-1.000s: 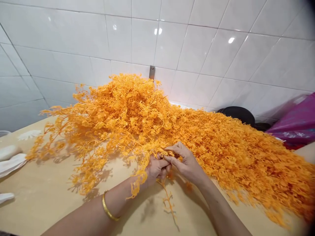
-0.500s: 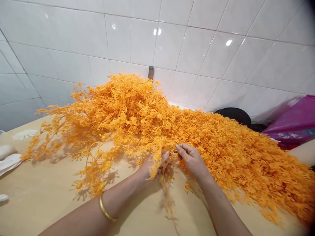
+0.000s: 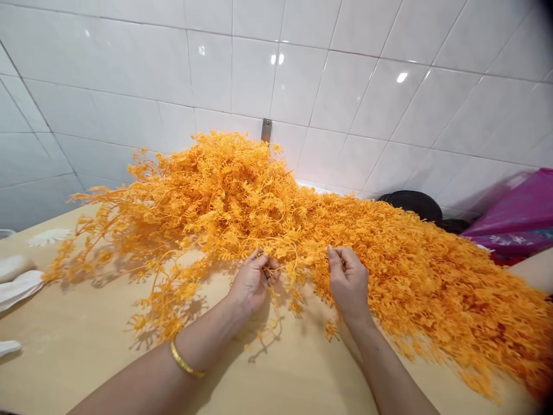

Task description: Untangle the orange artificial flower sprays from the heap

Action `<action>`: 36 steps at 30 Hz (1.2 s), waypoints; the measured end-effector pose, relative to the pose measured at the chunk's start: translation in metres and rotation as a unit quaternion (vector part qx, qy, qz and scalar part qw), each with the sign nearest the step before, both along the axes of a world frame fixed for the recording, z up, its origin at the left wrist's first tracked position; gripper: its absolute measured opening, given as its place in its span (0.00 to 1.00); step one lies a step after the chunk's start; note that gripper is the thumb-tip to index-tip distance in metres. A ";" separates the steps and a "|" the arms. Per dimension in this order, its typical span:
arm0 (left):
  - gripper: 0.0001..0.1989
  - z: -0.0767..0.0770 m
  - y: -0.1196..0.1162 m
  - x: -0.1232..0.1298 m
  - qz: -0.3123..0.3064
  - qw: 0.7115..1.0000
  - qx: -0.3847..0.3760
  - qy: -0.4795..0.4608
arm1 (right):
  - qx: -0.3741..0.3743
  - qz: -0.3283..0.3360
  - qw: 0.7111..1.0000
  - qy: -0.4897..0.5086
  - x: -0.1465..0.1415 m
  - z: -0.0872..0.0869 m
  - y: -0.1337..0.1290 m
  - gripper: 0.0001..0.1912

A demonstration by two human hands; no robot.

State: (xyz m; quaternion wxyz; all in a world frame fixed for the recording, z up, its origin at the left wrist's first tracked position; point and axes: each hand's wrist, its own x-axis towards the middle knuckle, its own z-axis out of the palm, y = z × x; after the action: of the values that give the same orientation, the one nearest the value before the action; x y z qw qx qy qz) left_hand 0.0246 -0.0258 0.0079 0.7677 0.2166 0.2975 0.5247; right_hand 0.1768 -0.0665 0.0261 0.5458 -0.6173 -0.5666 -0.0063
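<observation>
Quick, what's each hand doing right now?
Left hand: closed, holding an orange sprig.
Right hand: pinched closed near the orange flowers; whether it grips any can't be told.

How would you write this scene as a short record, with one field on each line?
Left hand: fingers closed on an orange, frilly, plastic-looking sprig
Right hand: fingers bent, near the orange, frilly, plastic-looking heap; grip unclear
Left wrist: gold-coloured metallic bangle
Surface: smooth, pale wood-coloured table
Background: glossy white tiled wall
Far right: shiny magenta bag-like object
</observation>
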 end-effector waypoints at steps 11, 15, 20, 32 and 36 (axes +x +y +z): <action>0.08 0.017 0.015 -0.016 0.024 0.992 -0.098 -0.071 | -0.113 0.106 0.988 0.020 0.005 0.006 -0.001 0.17; 0.06 0.019 0.011 -0.014 -0.025 0.993 -0.105 -0.041 | -0.101 0.129 0.986 0.034 0.006 0.010 -0.002 0.16; 0.18 0.025 0.009 -0.019 -0.043 0.992 -0.081 -0.089 | -0.133 0.196 0.969 0.068 0.016 0.013 -0.006 0.16; 0.14 0.023 0.026 -0.034 -0.012 0.998 0.058 0.034 | -0.137 0.251 0.952 0.109 0.015 0.007 -0.004 0.16; 0.14 0.020 0.016 -0.026 -0.059 0.991 0.043 0.112 | -0.107 0.227 0.960 0.124 0.010 -0.001 0.001 0.15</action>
State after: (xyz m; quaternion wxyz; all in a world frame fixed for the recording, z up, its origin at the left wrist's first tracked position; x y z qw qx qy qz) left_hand -0.0011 -0.0095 0.0283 0.7493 0.3242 0.3452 0.4629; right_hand 0.1867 -0.0655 0.0250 0.5293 -0.5234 -0.6172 0.2549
